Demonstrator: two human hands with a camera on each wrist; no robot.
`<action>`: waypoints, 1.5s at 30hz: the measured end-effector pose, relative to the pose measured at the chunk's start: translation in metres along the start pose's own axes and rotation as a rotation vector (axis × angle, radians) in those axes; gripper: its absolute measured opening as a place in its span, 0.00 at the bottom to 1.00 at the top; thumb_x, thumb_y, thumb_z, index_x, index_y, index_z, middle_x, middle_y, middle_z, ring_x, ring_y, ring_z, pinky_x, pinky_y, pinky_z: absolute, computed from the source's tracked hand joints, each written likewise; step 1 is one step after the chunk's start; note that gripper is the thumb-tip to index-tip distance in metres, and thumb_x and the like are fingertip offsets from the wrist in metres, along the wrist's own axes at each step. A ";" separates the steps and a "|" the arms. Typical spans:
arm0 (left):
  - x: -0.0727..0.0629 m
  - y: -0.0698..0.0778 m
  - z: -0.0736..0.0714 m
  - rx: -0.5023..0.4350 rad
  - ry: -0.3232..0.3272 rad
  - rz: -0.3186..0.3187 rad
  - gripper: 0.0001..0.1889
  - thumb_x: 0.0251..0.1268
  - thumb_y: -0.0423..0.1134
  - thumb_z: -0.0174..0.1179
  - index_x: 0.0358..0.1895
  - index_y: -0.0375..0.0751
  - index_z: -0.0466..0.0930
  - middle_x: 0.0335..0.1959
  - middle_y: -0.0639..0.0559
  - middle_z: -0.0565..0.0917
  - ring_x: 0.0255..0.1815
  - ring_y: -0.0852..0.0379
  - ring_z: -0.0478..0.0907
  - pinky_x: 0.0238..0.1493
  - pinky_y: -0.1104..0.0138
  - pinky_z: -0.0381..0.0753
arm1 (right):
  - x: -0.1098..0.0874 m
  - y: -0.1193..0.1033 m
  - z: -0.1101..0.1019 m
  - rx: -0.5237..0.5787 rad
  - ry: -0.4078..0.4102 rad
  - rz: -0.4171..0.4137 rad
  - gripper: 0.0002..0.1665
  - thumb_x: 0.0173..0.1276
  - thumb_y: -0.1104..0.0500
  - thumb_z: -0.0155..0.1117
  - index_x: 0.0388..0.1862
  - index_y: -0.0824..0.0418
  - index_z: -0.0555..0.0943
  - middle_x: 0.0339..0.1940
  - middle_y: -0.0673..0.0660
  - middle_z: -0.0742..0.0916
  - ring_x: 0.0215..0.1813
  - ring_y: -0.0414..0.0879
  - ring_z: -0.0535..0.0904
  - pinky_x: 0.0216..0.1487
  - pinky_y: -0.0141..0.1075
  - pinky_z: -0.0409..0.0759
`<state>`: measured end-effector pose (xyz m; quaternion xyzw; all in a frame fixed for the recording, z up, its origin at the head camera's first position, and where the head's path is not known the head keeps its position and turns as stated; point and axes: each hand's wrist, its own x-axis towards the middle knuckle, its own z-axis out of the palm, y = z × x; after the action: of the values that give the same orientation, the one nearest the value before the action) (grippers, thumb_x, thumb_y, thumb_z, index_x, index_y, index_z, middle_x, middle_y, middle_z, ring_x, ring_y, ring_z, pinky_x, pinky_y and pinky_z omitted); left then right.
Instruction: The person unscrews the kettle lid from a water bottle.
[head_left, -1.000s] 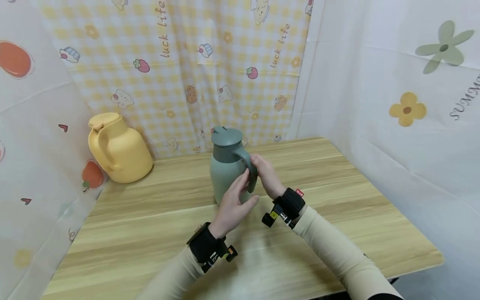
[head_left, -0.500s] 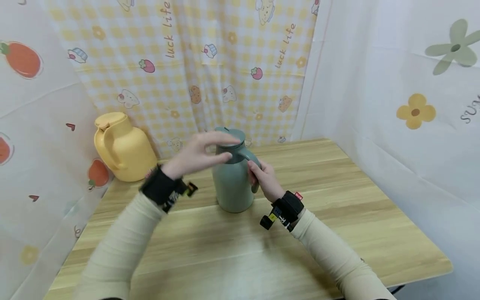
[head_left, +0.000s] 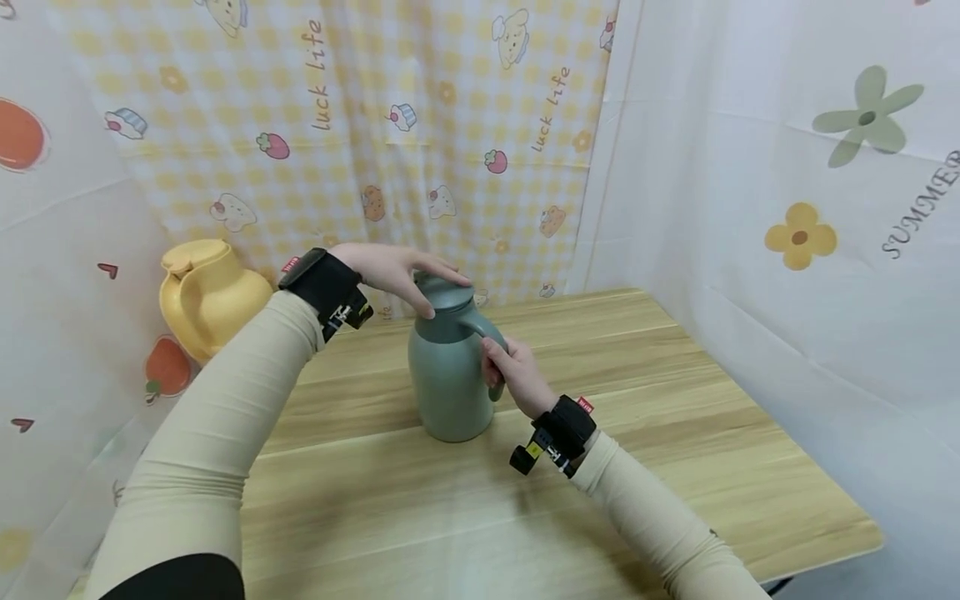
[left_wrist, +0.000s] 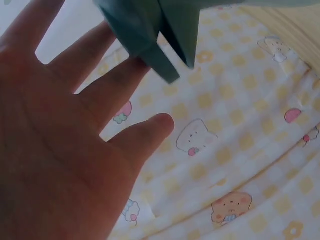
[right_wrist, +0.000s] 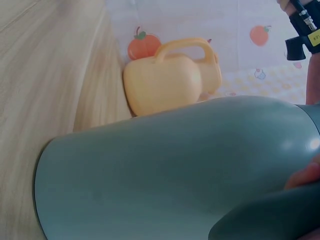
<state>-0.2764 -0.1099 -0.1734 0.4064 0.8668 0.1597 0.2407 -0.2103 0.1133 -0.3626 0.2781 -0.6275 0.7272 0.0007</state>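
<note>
A fat, smooth yellow jug (head_left: 225, 302) sits well to the left of the tall, smooth grey-green jug (head_left: 450, 379), which stands upright on the pale, striped wooden table (head_left: 390, 508). Your left hand (head_left: 386, 267) has its fingers spread, touching the grey-green jug's round lid (head_left: 448, 296), and your right hand (head_left: 521, 379) grips that jug's curved grey-green handle (head_left: 482, 324) on the right side.
</note>
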 end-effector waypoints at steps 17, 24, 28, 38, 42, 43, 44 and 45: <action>-0.007 0.001 0.012 0.116 0.207 0.049 0.31 0.61 0.48 0.68 0.68 0.53 0.72 0.65 0.50 0.72 0.60 0.52 0.70 0.58 0.54 0.71 | -0.007 -0.004 0.012 -0.030 0.154 -0.005 0.24 0.78 0.51 0.49 0.21 0.61 0.67 0.16 0.52 0.69 0.20 0.44 0.66 0.26 0.34 0.66; -0.008 0.004 0.017 0.174 0.247 -0.029 0.32 0.59 0.53 0.68 0.68 0.57 0.72 0.66 0.50 0.71 0.61 0.51 0.71 0.58 0.55 0.72 | -0.006 -0.001 0.014 -0.031 0.172 0.009 0.25 0.77 0.49 0.50 0.22 0.63 0.67 0.16 0.52 0.69 0.21 0.44 0.65 0.26 0.34 0.65; -0.007 0.005 0.020 0.224 0.271 -0.083 0.32 0.58 0.56 0.67 0.67 0.60 0.72 0.66 0.50 0.72 0.62 0.51 0.71 0.58 0.55 0.71 | -0.007 0.000 0.015 -0.028 0.178 0.016 0.26 0.76 0.46 0.52 0.22 0.61 0.67 0.16 0.51 0.69 0.21 0.44 0.65 0.26 0.34 0.65; -0.001 0.018 0.027 0.342 0.425 -0.172 0.33 0.53 0.66 0.65 0.64 0.62 0.76 0.50 0.53 0.84 0.29 0.54 0.68 0.29 0.65 0.63 | -0.001 -0.004 0.014 -0.078 0.219 -0.011 0.26 0.78 0.51 0.50 0.21 0.66 0.66 0.15 0.55 0.69 0.20 0.47 0.66 0.26 0.35 0.65; 0.001 0.023 0.031 0.387 0.472 -0.235 0.34 0.51 0.69 0.64 0.62 0.62 0.77 0.52 0.53 0.84 0.31 0.55 0.72 0.26 0.66 0.66 | 0.001 -0.005 0.015 -0.084 0.211 0.004 0.27 0.78 0.52 0.50 0.23 0.72 0.65 0.16 0.58 0.69 0.21 0.49 0.65 0.26 0.35 0.66; 0.001 0.024 0.032 0.394 0.479 -0.249 0.34 0.51 0.69 0.64 0.62 0.62 0.78 0.51 0.53 0.84 0.30 0.54 0.73 0.26 0.65 0.68 | 0.001 -0.005 0.015 -0.085 0.210 0.008 0.27 0.78 0.52 0.49 0.24 0.73 0.65 0.16 0.58 0.69 0.21 0.49 0.65 0.26 0.36 0.66; 0.002 0.025 0.034 0.402 0.487 -0.263 0.34 0.50 0.69 0.64 0.62 0.62 0.78 0.50 0.52 0.84 0.30 0.53 0.74 0.25 0.65 0.69 | 0.001 -0.004 0.015 -0.085 0.209 0.013 0.27 0.78 0.53 0.49 0.24 0.73 0.65 0.16 0.59 0.69 0.21 0.50 0.65 0.26 0.36 0.66; 0.002 0.026 0.035 0.411 0.497 -0.276 0.34 0.50 0.70 0.64 0.61 0.62 0.78 0.51 0.51 0.84 0.30 0.54 0.75 0.25 0.64 0.72 | 0.001 -0.003 0.015 -0.083 0.210 0.018 0.27 0.79 0.54 0.49 0.23 0.72 0.65 0.16 0.59 0.69 0.21 0.50 0.65 0.26 0.36 0.66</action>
<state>-0.2419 -0.0891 -0.1907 0.2739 0.9598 0.0418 -0.0450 -0.2039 0.0997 -0.3582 0.1947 -0.6559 0.7259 0.0714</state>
